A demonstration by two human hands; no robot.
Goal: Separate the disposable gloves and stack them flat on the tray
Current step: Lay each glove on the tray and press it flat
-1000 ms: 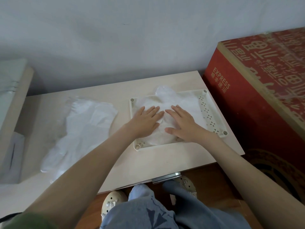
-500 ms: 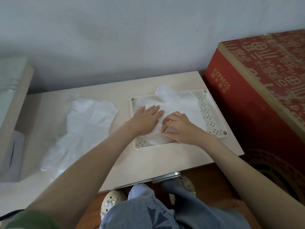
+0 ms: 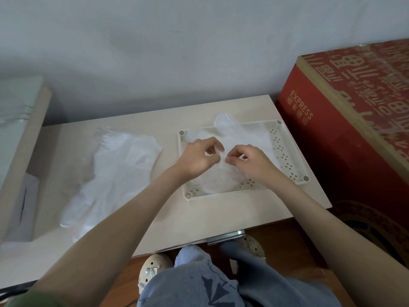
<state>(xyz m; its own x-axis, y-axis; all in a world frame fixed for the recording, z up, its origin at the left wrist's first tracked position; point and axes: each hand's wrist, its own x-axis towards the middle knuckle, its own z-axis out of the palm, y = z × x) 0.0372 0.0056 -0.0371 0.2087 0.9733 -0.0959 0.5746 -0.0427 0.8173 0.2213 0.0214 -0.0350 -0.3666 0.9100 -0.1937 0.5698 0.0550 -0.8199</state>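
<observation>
Two grips meet at frame centre: left grip and right grip, both narrow, fingers curled and pinching the glove stack lying directly beneath them in the tray. Loose gloves lie centre-left on the worktop.

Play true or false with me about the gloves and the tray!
1. The left hand and right hand are both over the tray, fingers curled on the tray gloves. True.
2. The tray is round. False: it is rectangular, with small holes.
3. A loose glove pile lies on the table, left of the tray. True.
4. The big box beside the table is blue. False: the box is red.
</observation>
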